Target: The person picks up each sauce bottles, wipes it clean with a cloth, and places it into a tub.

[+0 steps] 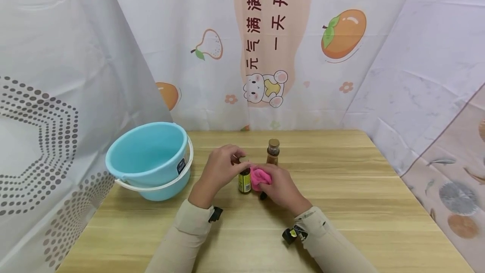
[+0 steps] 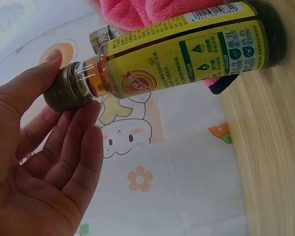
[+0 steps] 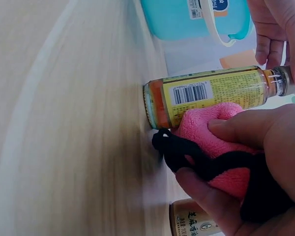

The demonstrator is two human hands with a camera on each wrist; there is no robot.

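A small glass bottle (image 1: 245, 183) with a yellow label and dark amber liquid stands on the table. My left hand (image 1: 223, 165) pinches its brown screw cap (image 2: 69, 88) between thumb and fingers, with the other fingers loosely bent below in the left wrist view. My right hand (image 1: 282, 185) grips a pink fluffy cloth (image 3: 214, 132) with a black loop (image 3: 187, 152), and the cloth presses on the bottle's side. Behind the right hand rises a second bottle (image 1: 273, 151) with a gold-brown cap; its lower part is mostly hidden in the head view, but its brown label (image 3: 192, 216) shows in the right wrist view.
A light blue bucket (image 1: 151, 159) with a white handle (image 1: 159, 188) stands on the left of the wooden table (image 1: 341, 188). Printed curtains (image 1: 212, 79) hang behind the table and along both sides.
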